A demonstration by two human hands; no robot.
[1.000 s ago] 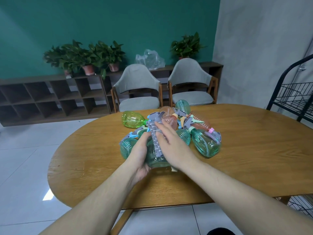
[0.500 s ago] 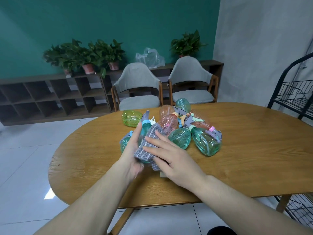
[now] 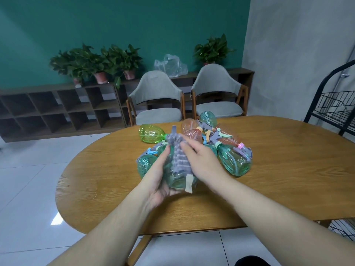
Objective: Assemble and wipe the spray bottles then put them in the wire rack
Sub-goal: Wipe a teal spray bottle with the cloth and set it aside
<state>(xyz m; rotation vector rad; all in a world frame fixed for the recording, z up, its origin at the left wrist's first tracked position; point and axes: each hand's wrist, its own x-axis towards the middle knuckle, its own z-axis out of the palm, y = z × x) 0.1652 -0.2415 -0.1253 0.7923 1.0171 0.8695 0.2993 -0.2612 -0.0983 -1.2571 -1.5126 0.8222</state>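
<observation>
1. A wooden table (image 3: 278, 179) is filling the middle of the room, oval and bare across most of its top.
2. Two grey chairs (image 3: 155, 104) are standing at its far side, with a low shelf unit (image 3: 48, 110) running along the green wall behind them.
3. A black wire rack (image 3: 334, 104) is standing off the right end of the table, well apart from the bottles.
4. A heap of spray bottles (image 3: 234, 160) is lying on the far middle of the table, green, teal and pink ones jumbled on their sides and touching each other.
5. The left hand (image 3: 159, 177) is cradling one clear teal bottle (image 3: 177, 179) from underneath, fingers curled up around its side, holding it just above the near edge of the heap.
6. The right hand (image 3: 201, 160) is pressing a grey cloth (image 3: 178, 156) onto the top of that bottle, fingers bent over the cloth and gripping it against the plastic.
7. The cloth is draping lengthwise along the bottle, from the trigger end down to the base, with a small tag (image 3: 189, 182) hanging off its lower edge.
</observation>
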